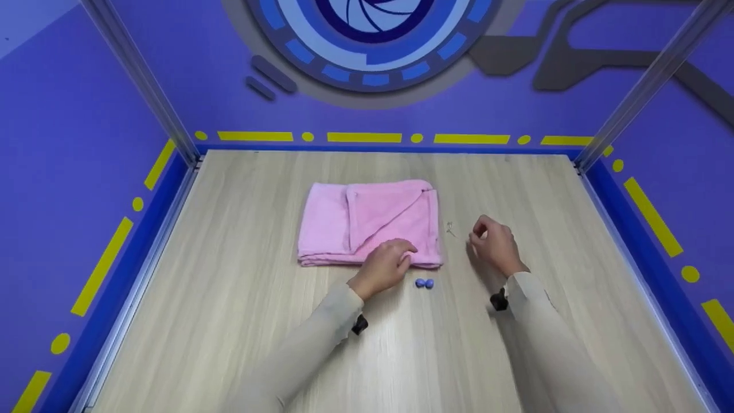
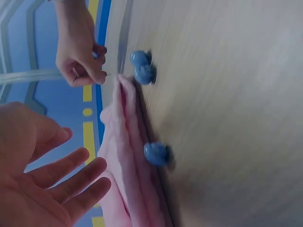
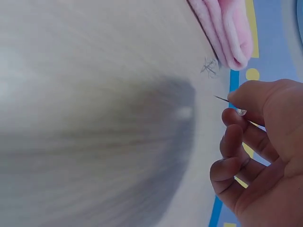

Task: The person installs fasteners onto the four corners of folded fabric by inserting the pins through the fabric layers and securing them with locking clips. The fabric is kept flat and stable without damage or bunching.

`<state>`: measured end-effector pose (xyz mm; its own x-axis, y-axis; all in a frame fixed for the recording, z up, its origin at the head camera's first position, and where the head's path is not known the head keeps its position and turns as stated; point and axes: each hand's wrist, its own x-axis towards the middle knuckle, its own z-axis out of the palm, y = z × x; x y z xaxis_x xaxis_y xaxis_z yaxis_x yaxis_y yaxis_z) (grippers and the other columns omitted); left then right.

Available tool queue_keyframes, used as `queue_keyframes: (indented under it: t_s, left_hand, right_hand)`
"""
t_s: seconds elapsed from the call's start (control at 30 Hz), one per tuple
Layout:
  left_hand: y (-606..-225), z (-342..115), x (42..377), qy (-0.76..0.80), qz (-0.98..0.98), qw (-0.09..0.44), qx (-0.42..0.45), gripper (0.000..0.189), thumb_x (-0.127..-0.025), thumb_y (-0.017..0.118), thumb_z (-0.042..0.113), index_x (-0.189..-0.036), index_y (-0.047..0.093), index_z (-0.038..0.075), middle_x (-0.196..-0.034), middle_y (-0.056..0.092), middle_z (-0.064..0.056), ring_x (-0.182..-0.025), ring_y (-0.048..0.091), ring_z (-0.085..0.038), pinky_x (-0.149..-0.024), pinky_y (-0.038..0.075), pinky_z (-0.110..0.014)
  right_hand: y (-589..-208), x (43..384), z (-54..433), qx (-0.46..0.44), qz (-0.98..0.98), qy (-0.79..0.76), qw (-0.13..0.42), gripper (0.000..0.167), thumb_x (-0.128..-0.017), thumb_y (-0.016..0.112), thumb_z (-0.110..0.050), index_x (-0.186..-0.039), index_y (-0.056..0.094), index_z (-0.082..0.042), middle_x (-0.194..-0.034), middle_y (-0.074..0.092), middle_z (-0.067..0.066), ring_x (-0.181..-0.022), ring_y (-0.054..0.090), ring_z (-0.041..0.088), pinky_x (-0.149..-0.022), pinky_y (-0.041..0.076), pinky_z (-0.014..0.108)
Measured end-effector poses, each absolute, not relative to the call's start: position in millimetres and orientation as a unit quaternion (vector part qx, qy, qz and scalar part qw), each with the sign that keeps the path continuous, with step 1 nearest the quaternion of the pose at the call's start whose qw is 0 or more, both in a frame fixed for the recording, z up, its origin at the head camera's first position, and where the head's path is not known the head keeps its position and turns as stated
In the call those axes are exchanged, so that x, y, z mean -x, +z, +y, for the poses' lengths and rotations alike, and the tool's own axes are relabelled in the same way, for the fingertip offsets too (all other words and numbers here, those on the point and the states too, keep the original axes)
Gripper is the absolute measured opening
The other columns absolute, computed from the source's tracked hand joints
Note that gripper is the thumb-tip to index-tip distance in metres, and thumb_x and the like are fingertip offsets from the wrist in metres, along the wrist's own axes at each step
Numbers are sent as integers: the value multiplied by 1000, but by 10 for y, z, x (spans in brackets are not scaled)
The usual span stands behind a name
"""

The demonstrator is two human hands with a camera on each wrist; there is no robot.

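A pink cloth point(image 1: 327, 218) lies folded on the table, one corner flap turned back. My left hand point(image 1: 385, 265) hovers at its front edge, fingers loosely spread and holding nothing in the left wrist view. My right hand point(image 1: 496, 244) is to the right of the cloth, pinching a thin pin point(image 3: 221, 99) with a clear head between thumb and forefinger. Shiny blue rounded pieces point(image 1: 424, 283) sit in front of the cloth. Another blue piece point(image 2: 156, 153) shows in the left wrist view; my left hand hides it in the head view.
Several loose pins point(image 1: 451, 229) lie in a small heap between the cloth and my right hand. The wooden table point(image 1: 229, 321) is bounded by blue-purple walls point(image 1: 355, 123) with yellow marks. Metal posts point(image 1: 143, 80) stand at the back corners.
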<state>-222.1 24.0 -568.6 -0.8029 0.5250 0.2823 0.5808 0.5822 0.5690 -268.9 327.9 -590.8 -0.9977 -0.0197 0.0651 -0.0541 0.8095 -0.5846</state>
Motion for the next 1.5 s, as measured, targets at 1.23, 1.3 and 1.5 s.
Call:
queue_keyframes:
  t_s: [1.23, 1.3, 1.5]
  left_hand:
    - [-5923, 609, 2128, -210, -900, 1, 382, 37, -97, 66, 14, -132, 65, 2, -139, 61, -19, -131, 57, -29, -115, 41, -38]
    - [-5922, 625, 2138, -213, -902, 1, 377, 38, -96, 65, 12, -132, 63, 1, -138, 62, -17, -129, 58, -27, -115, 41, -35]
    - [-5928, 667, 2143, -211, -910, -4, 357, 38, -96, 62, 10, -133, 65, 3, -147, 54, -22, -137, 52, -31, -118, 36, -37]
  right_hand:
    - [-5939, 2459, 3572, 17, -948, 315, 52, 11, -97, 67, -11, -106, 73, -9, -96, 69, 8, -80, 62, 24, -67, 47, 35]
    - [-5940, 2455, 3560, 15, -947, 316, 56, 11, -97, 67, -11, -106, 73, -9, -95, 69, 8, -80, 62, 24, -67, 47, 35]
    - [-5944, 2459, 3514, 5, -947, 314, 66, 10, -97, 68, -11, -105, 73, -8, -94, 70, 7, -78, 63, 22, -66, 46, 34]
